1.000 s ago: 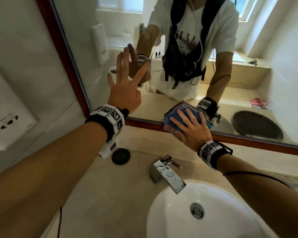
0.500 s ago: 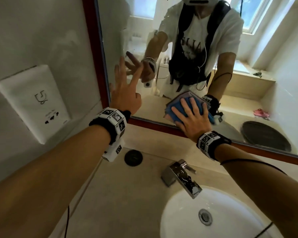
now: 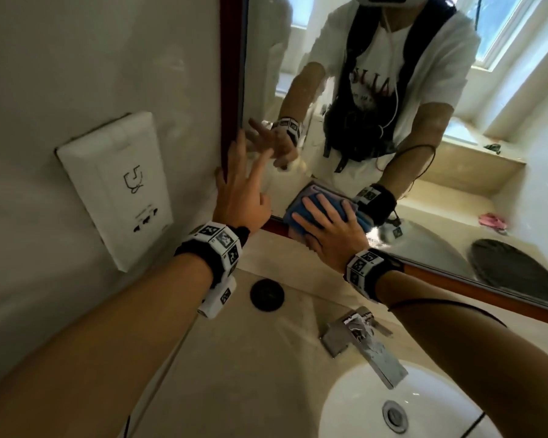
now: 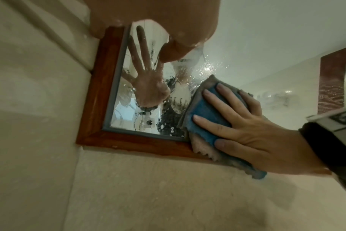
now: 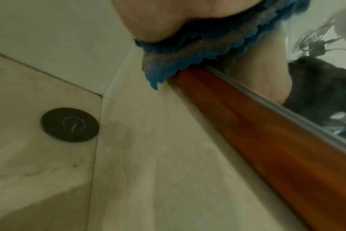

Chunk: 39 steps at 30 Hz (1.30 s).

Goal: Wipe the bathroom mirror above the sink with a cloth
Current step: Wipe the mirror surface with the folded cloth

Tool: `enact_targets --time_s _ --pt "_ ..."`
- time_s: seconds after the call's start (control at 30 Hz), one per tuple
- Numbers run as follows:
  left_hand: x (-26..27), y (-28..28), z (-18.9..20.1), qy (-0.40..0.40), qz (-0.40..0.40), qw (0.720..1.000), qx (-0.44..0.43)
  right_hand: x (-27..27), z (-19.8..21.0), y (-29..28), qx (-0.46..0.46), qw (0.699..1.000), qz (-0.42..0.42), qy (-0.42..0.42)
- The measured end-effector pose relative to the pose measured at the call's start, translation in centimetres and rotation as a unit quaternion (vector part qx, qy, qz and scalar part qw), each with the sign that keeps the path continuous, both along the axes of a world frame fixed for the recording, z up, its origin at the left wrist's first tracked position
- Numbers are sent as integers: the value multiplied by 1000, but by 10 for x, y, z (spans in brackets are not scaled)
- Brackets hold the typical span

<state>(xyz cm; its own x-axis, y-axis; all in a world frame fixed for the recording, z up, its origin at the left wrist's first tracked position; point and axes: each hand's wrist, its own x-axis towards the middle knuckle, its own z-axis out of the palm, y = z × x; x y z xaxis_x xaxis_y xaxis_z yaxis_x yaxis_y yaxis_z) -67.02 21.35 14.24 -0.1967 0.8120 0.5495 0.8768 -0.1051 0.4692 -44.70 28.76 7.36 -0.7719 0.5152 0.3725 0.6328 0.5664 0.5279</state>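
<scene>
I was mid-wipe: my right hand (image 3: 332,235) pressed the blue cloth (image 4: 205,115) flat, fingers spread, against the mirror (image 4: 140,96) at its lower-left corner, overlapping the wooden frame (image 4: 97,100). My left hand (image 3: 241,191) rested open-fingered on the glass just above — droplets remained there, so the next stroke should probably sweep upward. Below the mirror, the sink (image 3: 355,406) held only its drain.

right hand (image 3: 332,235) is lying flat on cloth (image 3: 310,210), pressing it on mirror (image 3: 298,90) lower corner | left hand (image 3: 241,191) is spreading just left of it | faucet (image 3: 364,346) and sink (image 3: 361,409) are sitting below right hand | socket plate (image 3: 114,184) is hanging left of left hand
</scene>
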Motion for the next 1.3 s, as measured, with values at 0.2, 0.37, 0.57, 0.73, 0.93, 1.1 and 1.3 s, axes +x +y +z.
enact_targets --time_s 0.2,0.37,0.57,0.73,0.93,1.1,1.3 --pt "2 -9 -8 -40 32 997 59 -7 9 -7 -26 1000 18 3" --pt "16 -15 -19 -63 41 995 -71 -1 33 -9 -18 999 25 -17" --pt "45 -15 -9 -187 -69 970 -139 0 67 -7 15 999 -2 39" --pt "74 2 10 -356 -98 917 -150 6 87 -14 9 997 3 74" --pt "101 12 10 -490 -71 861 -114 21 106 -23 -11 997 26 67" --pt "131 15 1 -407 -39 911 -42 36 130 -29 2 996 6 88" --pt "140 20 29 -279 22 960 10 45 160 -27 109 986 -75 99"
